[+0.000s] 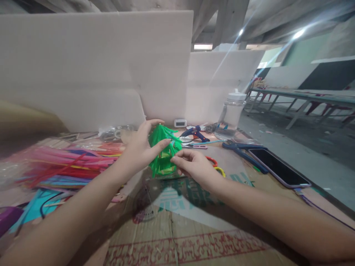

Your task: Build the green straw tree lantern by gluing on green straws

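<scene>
A bright green craft piece [158, 159], made of many thin fuzzy strips like pipe cleaners, is held just above the middle of the table. My left hand [142, 146] grips it from the left and top, with the thumb across its front. At its right edge, my right hand [198, 168] has thumb and fingertips pinched together on the green strips. Behind the piece lies a blue glue gun [194, 133]. Scissors with red and yellow handles [219, 170] lie partly hidden behind my right hand.
Coloured pipe cleaners [72, 162] are heaped at the left. On the right are a blue-handled tool [241, 153], a phone [280, 168] with a cable and a clear water bottle [229, 116]. White boards [97, 55] stand behind, with a small white digital device [180, 123] in front.
</scene>
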A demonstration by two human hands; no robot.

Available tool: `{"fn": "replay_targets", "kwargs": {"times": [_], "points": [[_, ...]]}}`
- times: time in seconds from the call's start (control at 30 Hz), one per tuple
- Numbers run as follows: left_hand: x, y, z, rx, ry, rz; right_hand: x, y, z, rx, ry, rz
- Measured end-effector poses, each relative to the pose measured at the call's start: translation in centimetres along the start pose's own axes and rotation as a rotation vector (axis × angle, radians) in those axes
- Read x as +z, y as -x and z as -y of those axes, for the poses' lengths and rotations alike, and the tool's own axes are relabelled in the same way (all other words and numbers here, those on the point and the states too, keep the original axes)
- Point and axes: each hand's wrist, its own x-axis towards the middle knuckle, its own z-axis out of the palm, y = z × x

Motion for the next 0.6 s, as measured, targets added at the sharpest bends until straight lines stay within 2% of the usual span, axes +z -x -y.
{"fn": "replay_targets", "kwargs": {"times": [0.27,0.4,0.53,0.6], "points": [[0.5,0.1,0.2,0.085,-0.097,-0.04,0.0,-0.3,-0.2,0.004,0.07,-0.007],[0.4,0.0,0.4,0.076,-0.089,-0.033,-0.2,-0.2,-0.3,-0.078,0.079,-0.061],[0.2,-0.1,0.3,0.078,-0.053,-0.005,-0.4,-0.7,-0.2,-0.263,0.093,-0.12],[0.1,-0.1,0.2,0.093,-0.045,0.01,-0.5,-1.1,0.0,-0.287,0.111,-0.119]]}}
